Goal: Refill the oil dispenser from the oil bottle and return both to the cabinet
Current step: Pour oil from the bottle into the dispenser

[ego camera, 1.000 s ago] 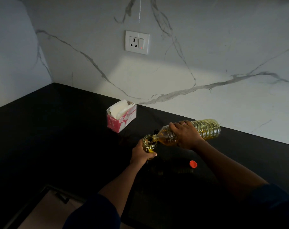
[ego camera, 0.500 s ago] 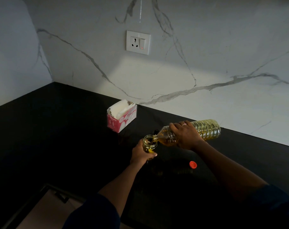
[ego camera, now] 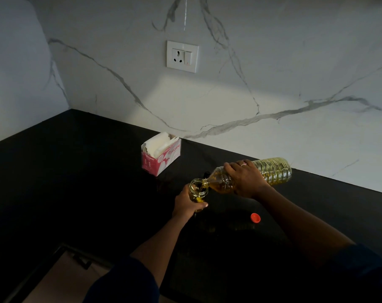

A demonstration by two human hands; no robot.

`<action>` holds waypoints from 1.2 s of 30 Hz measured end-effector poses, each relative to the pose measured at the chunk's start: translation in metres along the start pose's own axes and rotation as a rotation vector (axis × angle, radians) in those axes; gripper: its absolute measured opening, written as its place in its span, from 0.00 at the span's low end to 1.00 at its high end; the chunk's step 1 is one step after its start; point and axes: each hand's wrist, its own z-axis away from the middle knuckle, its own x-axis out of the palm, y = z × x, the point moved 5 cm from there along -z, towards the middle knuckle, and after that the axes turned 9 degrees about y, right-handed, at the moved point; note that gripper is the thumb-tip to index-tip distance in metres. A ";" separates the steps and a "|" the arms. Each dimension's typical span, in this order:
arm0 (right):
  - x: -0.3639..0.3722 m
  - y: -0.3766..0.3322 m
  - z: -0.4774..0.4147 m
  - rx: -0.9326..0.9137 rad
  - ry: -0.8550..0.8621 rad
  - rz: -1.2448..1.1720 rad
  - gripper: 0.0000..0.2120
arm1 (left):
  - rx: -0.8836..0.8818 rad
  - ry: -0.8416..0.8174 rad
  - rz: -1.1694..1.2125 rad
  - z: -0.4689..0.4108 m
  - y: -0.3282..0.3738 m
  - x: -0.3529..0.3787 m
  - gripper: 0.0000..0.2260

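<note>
The right hand (ego camera: 246,180) gripped the oil bottle (ego camera: 273,171) around its middle, holding it nearly level above the black bench (ego camera: 76,182) with its mouth at the rim of the dispenser (ego camera: 198,189). The left hand (ego camera: 186,204) clasped the dispenser, which stood upright and held some yellow oil. A red cap (ego camera: 255,217) lay on the bench near the right forearm, and a tissue box (ego camera: 161,156) stood behind by the marble wall (ego camera: 273,73).

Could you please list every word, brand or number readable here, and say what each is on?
"ORIGAMI": on the long side of the tissue box; the first letter is faint.
Small marks on the box's short end: too blurred to read.
Oil bottle, red cap, wall socket: no text visible.
</note>
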 end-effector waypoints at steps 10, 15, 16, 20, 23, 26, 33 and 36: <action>0.003 0.002 -0.001 -0.008 0.007 -0.003 0.40 | -0.018 -0.008 -0.013 0.000 0.000 0.001 0.38; -0.001 0.001 -0.001 -0.013 0.010 0.009 0.40 | -0.014 -0.001 -0.003 -0.001 0.000 0.001 0.38; -0.001 0.001 -0.001 -0.013 0.013 0.006 0.40 | -0.012 -0.002 0.003 -0.001 0.000 0.001 0.38; -0.002 0.001 -0.001 -0.012 0.007 0.000 0.40 | -0.008 -0.004 0.013 -0.001 -0.001 0.001 0.38; -0.003 0.000 0.000 -0.018 0.016 -0.008 0.40 | -0.009 0.000 0.007 -0.001 -0.001 0.001 0.38; -0.002 0.000 -0.001 -0.021 0.024 -0.004 0.40 | -0.006 -0.007 0.013 -0.001 -0.002 0.002 0.38; -0.002 0.000 -0.001 -0.022 0.064 0.007 0.42 | -0.006 -0.005 0.009 -0.002 -0.002 0.002 0.38; -0.004 -0.001 0.000 -0.025 0.077 0.010 0.42 | 0.005 -0.002 0.013 -0.002 -0.002 0.002 0.37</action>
